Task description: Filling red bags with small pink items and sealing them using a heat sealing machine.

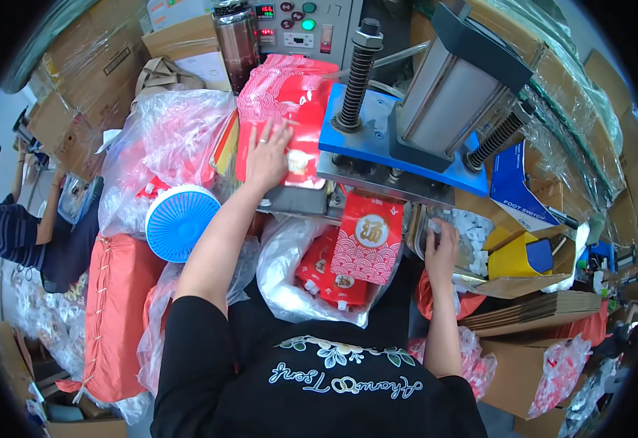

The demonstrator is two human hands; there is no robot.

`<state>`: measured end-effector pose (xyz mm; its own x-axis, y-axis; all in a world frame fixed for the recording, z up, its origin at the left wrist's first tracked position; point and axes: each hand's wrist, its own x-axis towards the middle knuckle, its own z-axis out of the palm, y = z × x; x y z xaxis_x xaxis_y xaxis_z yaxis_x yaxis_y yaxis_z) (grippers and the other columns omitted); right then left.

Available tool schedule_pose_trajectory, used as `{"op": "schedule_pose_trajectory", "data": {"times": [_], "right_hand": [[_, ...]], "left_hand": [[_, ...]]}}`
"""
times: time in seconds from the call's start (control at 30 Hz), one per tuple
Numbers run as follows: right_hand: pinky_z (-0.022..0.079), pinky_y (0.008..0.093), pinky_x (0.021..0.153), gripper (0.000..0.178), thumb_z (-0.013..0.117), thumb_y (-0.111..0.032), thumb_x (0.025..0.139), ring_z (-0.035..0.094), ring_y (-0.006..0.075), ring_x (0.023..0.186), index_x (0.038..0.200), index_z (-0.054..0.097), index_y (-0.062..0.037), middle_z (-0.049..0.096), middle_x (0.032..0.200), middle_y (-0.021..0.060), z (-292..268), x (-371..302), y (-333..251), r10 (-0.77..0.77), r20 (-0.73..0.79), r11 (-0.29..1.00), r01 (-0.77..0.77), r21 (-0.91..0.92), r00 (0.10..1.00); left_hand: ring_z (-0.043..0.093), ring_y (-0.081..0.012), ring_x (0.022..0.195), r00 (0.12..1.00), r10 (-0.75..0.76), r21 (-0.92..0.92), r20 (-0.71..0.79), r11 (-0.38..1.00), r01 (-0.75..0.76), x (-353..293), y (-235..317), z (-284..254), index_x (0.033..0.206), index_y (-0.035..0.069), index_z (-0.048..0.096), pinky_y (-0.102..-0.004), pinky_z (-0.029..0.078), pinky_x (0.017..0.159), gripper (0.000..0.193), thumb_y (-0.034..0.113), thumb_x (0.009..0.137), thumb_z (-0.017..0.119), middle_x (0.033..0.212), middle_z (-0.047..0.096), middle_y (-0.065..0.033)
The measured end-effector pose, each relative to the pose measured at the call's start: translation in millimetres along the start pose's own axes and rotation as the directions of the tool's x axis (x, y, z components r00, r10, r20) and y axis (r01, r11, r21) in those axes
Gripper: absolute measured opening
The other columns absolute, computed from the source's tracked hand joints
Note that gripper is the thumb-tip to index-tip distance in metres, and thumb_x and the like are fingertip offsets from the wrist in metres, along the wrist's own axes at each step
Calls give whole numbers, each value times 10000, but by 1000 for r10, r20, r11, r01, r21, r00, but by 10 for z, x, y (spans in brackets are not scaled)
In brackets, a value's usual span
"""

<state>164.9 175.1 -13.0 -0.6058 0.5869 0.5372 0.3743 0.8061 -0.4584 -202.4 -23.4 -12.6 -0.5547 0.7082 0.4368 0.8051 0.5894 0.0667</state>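
My left hand [266, 157] lies with fingers spread on the top of a stack of flat red pouches [290, 95] printed with a pale wave pattern. Beside a tray of small white plastic pieces [469, 233], my right hand [442, 252] has its fingers curled at the tray's left side; a small whitish bit shows by the fingertips, too small to name. Between my hands, a red pouch with a gold round emblem [370, 235] hangs below the blue press plate [377, 135]. Beneath it, a clear plastic bag [275, 274] on my lap holds several red spouted pouches [333, 274].
A press cylinder [443, 95] and spring posts [358, 73] rise at the right. Left stand a blue fan [182, 223] and a plastic bag of pouches [166, 139]. A metal flask [236, 44] stands by the control panel [308, 29]. Another person [23, 226] works far left.
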Motion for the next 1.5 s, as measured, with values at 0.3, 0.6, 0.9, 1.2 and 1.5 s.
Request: {"op": "schedule_pose_trajectory", "data": {"times": [0.3,0.6,0.9,1.2,1.5], "right_hand": [[494,389,828,258,607,-115,894,613,333,978,1136,593,-27,623,1033,182,32,-131,244,221,-49,947,-202,250,974],[498,373,761,227,706,-168,851,632,281,864,1042,653,-59,647,953,121,-474,-78,0,327,71,834,-323,447,942],[497,433,752,224,730,-238,742,645,317,837,903,701,-85,689,819,98,-642,51,-871,-231,309,943,134,303,923],[525,368,831,300,653,-244,831,683,273,951,1093,691,-102,704,1038,129,-244,-55,-808,-159,483,838,-141,526,861],[465,390,953,409,692,-177,873,597,316,1133,1248,600,-42,632,1203,165,-370,-47,-660,93,317,915,-206,346,944]], "left_hand": [[396,-407,1344,985,84,-309,-148,943,-126,-618,434,-303,1440,50,416,-485,297,1111,688,294,853,679,1475,408,-210],[634,-209,805,994,-64,-703,-88,711,-16,-990,465,-574,1023,-35,683,-311,493,758,146,22,912,607,916,696,-127],[532,-37,633,952,41,-921,303,270,281,-1599,1210,-192,875,-23,714,-192,383,541,66,39,852,712,726,636,22],[570,-68,669,836,-5,-779,548,363,512,-1784,1414,-546,913,-24,696,-261,468,597,214,186,877,707,745,674,-23],[612,-124,662,728,-72,-724,682,-205,658,-1250,1579,-483,946,-32,700,-264,474,603,273,235,891,707,797,674,-43]]}}
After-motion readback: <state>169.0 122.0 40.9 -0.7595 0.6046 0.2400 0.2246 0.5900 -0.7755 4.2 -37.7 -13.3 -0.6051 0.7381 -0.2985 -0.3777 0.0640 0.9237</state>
